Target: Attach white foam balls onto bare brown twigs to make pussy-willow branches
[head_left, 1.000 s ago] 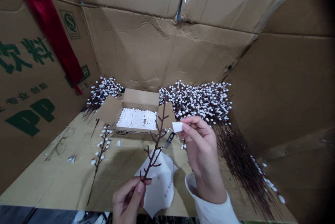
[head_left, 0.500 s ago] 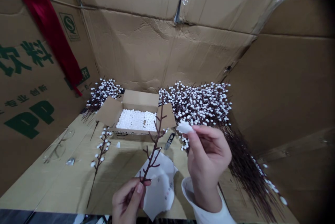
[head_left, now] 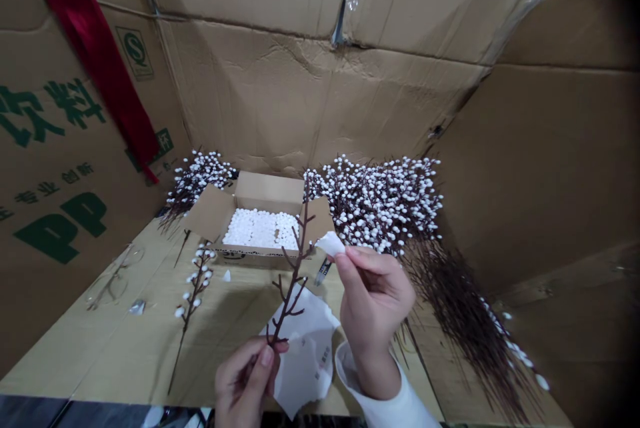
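Note:
Near the front edge of the table, my left hand (head_left: pixel 247 378) pinches the lower end of a bare brown artificial branch (head_left: pixel 294 275), which stands upright with short side twigs. My right hand (head_left: pixel 373 301) is closed on a small torn piece of white paper (head_left: pixel 330 243), held between thumb and forefinger just right of the branch's upper twigs. Paper and branch look close, but I cannot tell whether they touch. Beneath them lies a larger torn sheet of white paper (head_left: pixel 305 355). A utility knife (head_left: pixel 324 271) is partly hidden behind my right hand.
An open cardboard box (head_left: pixel 270 188) holds many white foam balls (head_left: pixel 257 227). One finished-looking branch with white berries (head_left: pixel 193 288) lies left. Bundles of berried branches (head_left: pixel 380 198) rest at the back; bare stems (head_left: pixel 470 321) spread right. Eyeglasses (head_left: pixel 113 281) sit far left. Cardboard walls (head_left: pixel 240 95) surround the table.
My right hand has moved left with the paper piece, bringing it close to the branch and covering part of the knife. My left hand and the branch have stayed nearly still.

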The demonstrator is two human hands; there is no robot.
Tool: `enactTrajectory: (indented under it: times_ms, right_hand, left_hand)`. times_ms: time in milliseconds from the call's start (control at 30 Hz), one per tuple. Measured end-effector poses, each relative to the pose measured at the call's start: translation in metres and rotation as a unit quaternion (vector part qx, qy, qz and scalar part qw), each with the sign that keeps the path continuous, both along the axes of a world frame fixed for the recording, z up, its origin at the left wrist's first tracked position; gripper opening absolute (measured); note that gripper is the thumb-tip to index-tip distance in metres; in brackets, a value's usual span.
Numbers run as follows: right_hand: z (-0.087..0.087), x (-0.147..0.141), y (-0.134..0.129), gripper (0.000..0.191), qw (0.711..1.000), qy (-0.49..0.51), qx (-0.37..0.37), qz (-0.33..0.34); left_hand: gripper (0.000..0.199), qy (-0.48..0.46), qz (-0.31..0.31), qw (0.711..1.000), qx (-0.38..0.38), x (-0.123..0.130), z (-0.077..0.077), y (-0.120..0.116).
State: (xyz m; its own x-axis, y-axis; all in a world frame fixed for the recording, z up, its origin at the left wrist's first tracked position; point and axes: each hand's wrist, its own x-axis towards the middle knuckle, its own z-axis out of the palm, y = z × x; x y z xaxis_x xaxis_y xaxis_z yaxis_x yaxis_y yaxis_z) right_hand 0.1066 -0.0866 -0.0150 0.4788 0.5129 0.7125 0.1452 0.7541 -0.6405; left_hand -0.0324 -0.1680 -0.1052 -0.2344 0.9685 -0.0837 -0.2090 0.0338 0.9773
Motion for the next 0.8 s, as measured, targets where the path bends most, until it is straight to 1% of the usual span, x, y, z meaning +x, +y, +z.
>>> enactTrajectory:
  times_ms: [67,200,333,467,533,600,667,733,800]
  right_hand:
    - [0.0,0.0,0.001,0.022,1.0,0.023,-0.018,-0.007]
    - [0.002,0.001,0.001,0.021,0.998,0.051,-0.023,-0.003]
    - [0.004,-0.001,-0.003,0.02,0.998,0.051,-0.032,0.037]
    - [0.008,0.0,-0.001,0.018,0.99,0.091,-0.079,0.068]
    - [0.013,0.001,0.0,0.014,0.98,0.129,-0.107,0.112]
    - [0.02,0.002,0.0,0.008,0.961,0.17,-0.131,0.175]
    - [0.026,0.002,-0.002,0.007,0.94,0.203,-0.156,0.227]
    - [0.029,0.002,-0.003,0.01,0.924,0.218,-0.183,0.255]
    - [0.03,0.002,-0.002,0.011,0.915,0.222,-0.204,0.269]
  left_hand:
    - [0.042,0.011,0.005,1.0,0.007,0.0,0.0,0.0]
    - [0.042,0.019,0.004,1.0,0.013,0.0,0.0,0.001]
    - [0.042,0.014,-0.001,1.0,0.013,0.0,0.0,0.001]
    - [0.041,0.02,0.006,0.999,0.025,0.0,0.0,0.001]
    - [0.04,0.022,0.008,0.999,0.026,0.0,0.0,0.001]
    - [0.04,0.022,0.009,0.999,0.024,0.0,0.0,0.001]
    - [0.041,0.021,0.011,0.999,0.023,0.001,0.0,0.001]
    - [0.041,0.019,0.013,0.999,0.025,0.001,0.0,0.001]
    - [0.041,0.016,0.014,0.999,0.028,0.0,0.0,0.001]
